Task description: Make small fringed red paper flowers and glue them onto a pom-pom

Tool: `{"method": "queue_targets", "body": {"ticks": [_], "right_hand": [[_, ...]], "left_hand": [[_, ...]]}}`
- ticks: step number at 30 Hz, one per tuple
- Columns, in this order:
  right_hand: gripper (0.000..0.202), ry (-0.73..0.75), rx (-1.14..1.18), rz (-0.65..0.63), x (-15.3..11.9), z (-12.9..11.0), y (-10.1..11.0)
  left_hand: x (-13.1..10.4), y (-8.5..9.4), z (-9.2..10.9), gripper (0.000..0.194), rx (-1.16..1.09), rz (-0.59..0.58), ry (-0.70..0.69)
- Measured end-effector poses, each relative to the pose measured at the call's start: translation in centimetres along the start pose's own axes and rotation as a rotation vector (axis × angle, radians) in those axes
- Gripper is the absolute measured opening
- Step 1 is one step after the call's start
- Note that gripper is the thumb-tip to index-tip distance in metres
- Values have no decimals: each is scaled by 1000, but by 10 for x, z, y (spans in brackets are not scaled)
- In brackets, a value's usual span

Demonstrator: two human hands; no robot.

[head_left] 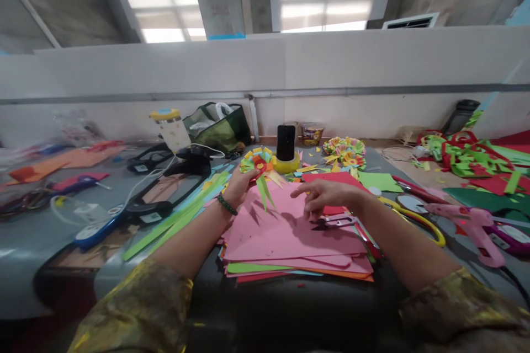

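Note:
My left hand (239,186) is closed on a paper flower (259,164) with yellow, orange and red parts and green strips hanging from it. My right hand (327,196) hovers over a stack of pink paper (265,231), index finger stretched out and the other fingers loosely bent, with nothing visible between them. Just below that hand, thread snips (337,222) lie on the pink sheets. A red sheet (337,177) sits partly under my right wrist. Green and orange sheets show at the stack's lower edge.
A phone (285,143) stands in a yellow tape roll (286,164) behind the stack. Finished paper flowers (345,153) lie behind right. Yellow-handled scissors (422,226) and a pink glue gun (470,226) are at right. Green paper strips (186,212) and a tumbler (169,129) are at left.

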State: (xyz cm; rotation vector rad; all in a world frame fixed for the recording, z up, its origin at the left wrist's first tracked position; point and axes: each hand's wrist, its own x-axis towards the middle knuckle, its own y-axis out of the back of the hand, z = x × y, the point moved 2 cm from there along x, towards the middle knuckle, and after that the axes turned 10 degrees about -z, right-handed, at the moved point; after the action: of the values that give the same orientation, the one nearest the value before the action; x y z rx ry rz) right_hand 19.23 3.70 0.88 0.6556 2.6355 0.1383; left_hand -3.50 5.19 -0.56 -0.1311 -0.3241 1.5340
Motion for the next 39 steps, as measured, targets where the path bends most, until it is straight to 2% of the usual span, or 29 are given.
{"method": "queue_targets", "body": {"ticks": [4,6,8,11,13,15,19,21,24,26,27,28,31,34,36,39], "right_hand": [[62,78,42,140,-5,3,18],[54,91,29,162,-3,2,19],[50,94,39,127,3,1,10],[43,156,195,72,18,-2,-15],[35,189,295,88,32,-2,-32],[38,145,291,111,43,1,-44],[34,111,215,138,49,3,-45],[35,95,135,88,41,1,-40],[35,91,-22,-123,22,-5,-33],[37,159,-70,-201,9,-9,-26],[39,215,-68,-177,3,-11,-20],[42,284,-48,-98,-1,-12,-13],[55,454,49,231,-3,-12,12],[55,534,134,521,7,-7,26],[49,524,173,617,16,-5,23],[45,472,190,616,26,-4,5]], "left_hand": [[0,-1,-2,24,-63,11,38],[-2,-4,-2,24,-92,11,29],[-5,-8,-1,24,-120,19,6],[-11,-16,-2,26,-153,31,-43],[-15,-21,-3,28,-169,30,-77],[-18,-25,-3,31,-181,21,-105],[-14,-18,1,30,-185,47,-143],[-6,-9,5,28,-188,70,-162],[5,4,12,25,-194,113,-179],[9,8,12,23,-184,115,-160],[9,8,10,22,-171,100,-135],[8,6,8,21,-157,78,-102],[-3,-6,-1,22,-93,-24,7],[-18,-21,-7,27,4,-205,62],[-27,-29,-7,34,65,-281,63],[-35,-35,-6,42,114,-305,-5]]}}
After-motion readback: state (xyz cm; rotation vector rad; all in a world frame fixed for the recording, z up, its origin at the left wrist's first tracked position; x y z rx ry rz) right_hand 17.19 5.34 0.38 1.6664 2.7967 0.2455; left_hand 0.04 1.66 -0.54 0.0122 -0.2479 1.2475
